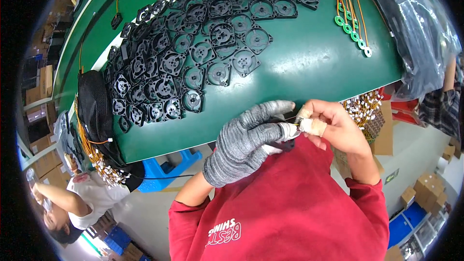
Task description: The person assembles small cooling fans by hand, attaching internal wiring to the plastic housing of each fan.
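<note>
My left hand (244,137), in a grey knit glove with white fingertips, is closed around a black plastic fan frame (288,145), held in front of my red shirt at the table's near edge. The glove hides most of the frame. My bare right hand (333,124) has tan tape around its thumb and forefinger, which are pinched together beside the left fingertips. Something thin and wire-like shows between the two hands, too small to make out. Beyond them, many black fan frames (193,76) lie in crowded rows on the green table (309,63).
Green ring-shaped parts on orange wires (354,36) lie at the far right, beside a clear plastic bag (418,24). A black mesh bag (94,111) and wire bundles (99,162) hang over the left edge. More connector wires (362,108) sit below the right edge. Other people are on both sides.
</note>
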Motion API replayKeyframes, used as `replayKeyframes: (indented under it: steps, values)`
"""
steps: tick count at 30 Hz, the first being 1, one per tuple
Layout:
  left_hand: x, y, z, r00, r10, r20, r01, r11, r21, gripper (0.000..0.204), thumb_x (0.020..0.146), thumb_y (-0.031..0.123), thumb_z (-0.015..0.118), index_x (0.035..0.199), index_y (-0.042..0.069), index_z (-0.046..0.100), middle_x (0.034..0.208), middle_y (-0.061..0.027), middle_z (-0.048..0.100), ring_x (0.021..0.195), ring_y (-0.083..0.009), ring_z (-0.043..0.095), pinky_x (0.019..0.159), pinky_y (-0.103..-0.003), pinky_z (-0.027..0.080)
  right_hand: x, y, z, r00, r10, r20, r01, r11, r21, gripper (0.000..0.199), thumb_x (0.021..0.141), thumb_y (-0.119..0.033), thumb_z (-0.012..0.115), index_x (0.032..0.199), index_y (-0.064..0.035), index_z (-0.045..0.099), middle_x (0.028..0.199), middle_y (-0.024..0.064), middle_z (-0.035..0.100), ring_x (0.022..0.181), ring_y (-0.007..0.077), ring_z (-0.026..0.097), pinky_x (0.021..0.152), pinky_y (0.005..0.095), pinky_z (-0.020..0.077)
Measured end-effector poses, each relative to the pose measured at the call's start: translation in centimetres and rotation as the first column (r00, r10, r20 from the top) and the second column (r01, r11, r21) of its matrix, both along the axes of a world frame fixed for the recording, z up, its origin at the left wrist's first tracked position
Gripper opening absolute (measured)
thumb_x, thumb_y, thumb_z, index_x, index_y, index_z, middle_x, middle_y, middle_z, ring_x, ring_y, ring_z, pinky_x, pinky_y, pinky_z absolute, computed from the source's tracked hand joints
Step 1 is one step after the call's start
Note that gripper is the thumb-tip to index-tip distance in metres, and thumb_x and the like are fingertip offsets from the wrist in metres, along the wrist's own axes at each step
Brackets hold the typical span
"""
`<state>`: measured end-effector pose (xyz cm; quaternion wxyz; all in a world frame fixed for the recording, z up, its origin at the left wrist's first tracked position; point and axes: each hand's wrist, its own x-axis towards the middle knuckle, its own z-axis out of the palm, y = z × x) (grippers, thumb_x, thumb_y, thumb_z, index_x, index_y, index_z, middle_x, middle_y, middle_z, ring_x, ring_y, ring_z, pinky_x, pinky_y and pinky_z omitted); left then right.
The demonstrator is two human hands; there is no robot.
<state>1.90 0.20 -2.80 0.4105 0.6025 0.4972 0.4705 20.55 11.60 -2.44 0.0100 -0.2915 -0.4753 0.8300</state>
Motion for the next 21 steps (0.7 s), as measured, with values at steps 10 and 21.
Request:
replayKeyframes:
  steps: [10,21]
  values:
    - [0.9,0.3,1.2,0.951,0.110,-0.289,-0.157,0.977,-0.145,0.066,0.070,0.022,0.068,0.128,0.008,0.039,0.119,-0.0151,0.044,0.101,-0.0296,0.051,0.083,-0.035,0.044,-0.5,-1.8,-0.6,0.987,-0.137,-0.088,0.135,0.990,-0.028,0.009,0.086,-0.009,0.053,0.090,-0.0012,0.050,0.071,-0.0001,0.054,0.057,0.0042,0.050,0.051,0.0186,0.0420]
    - [1.2,0.4,0.2,0.851,0.074,-0.520,-0.152,0.982,-0.110,0.055,0.072,0.018,0.064,0.123,0.012,0.044,0.089,-0.0124,0.049,0.071,-0.0279,0.054,0.062,-0.036,0.047,-0.4,-1.3,0.6,0.998,0.003,0.057,-0.019,0.960,0.279,0.012,0.084,-0.010,0.056,0.091,-0.0001,0.054,0.073,0.0019,0.056,0.061,0.0054,0.051,0.053,0.0205,0.0423]
